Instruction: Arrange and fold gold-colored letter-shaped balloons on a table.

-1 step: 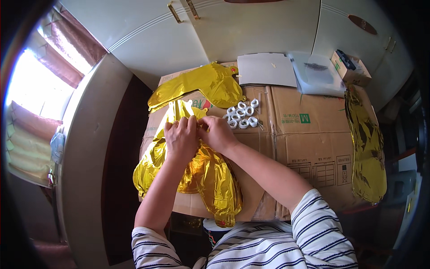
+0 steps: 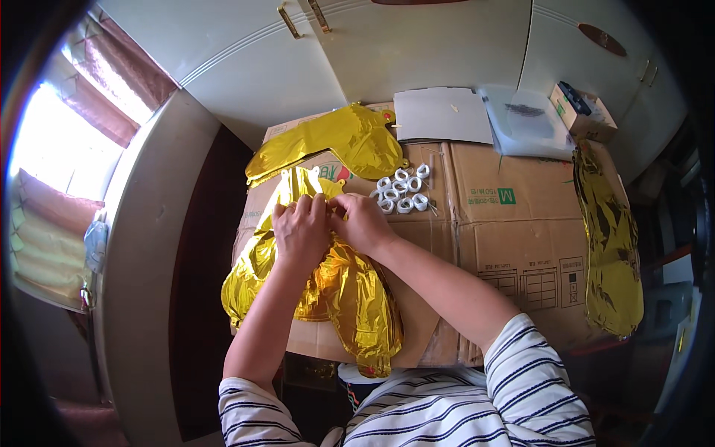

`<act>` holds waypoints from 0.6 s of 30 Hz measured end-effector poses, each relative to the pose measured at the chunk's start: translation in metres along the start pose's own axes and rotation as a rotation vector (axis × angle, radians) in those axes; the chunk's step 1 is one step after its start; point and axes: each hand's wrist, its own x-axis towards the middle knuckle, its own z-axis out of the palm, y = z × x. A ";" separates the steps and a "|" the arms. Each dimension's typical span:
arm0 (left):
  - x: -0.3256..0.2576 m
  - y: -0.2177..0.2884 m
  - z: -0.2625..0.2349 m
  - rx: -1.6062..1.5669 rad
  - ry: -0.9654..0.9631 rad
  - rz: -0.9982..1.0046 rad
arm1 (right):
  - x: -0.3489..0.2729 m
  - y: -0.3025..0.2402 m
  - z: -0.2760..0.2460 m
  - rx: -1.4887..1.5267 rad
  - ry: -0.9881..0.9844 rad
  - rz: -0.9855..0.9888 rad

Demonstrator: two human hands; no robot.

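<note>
Both the left hand [image 2: 302,229] and right hand [image 2: 363,222] are pinching crumpled gold foil [image 2: 365,305] on the cardboard [image 2: 521,237], staying unchanged since the earlier frame. Green print [image 2: 506,197] and black print [image 2: 540,287] are showing rightward.

Upper garment: a loose white shirt [image 2: 424,410] patterned with thin dark stripes, navy or black, the exact shade hard to tell. Across the torso the stripes run into waves where the cloth creases. Left sleeve [image 2: 253,410] and right sleeve [image 2: 532,380] repeat the pattern, with stripes circling each arm; both are wide-cut and finish in a hem near the elbow. Left forearm [image 2: 261,328] and right forearm [image 2: 447,284] bare below the hems; left hand [image 2: 302,229] and right hand [image 2: 365,225] likewise bare. On the sleeves, white bands are clearly broader than the dark lines
</note>
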 end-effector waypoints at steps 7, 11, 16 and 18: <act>0.000 -0.008 0.001 -0.054 0.132 0.128 | -0.004 -0.011 -0.002 -0.034 -0.016 -0.030; 0.000 -0.008 0.001 -0.091 0.124 0.092 | -0.003 -0.001 0.005 -0.045 0.049 -0.073; -0.003 -0.010 0.005 -0.086 0.145 0.077 | -0.006 -0.003 0.006 -0.002 0.051 -0.060; -0.003 -0.010 0.005 -0.066 0.148 0.091 | -0.007 -0.003 0.006 -0.009 0.055 -0.075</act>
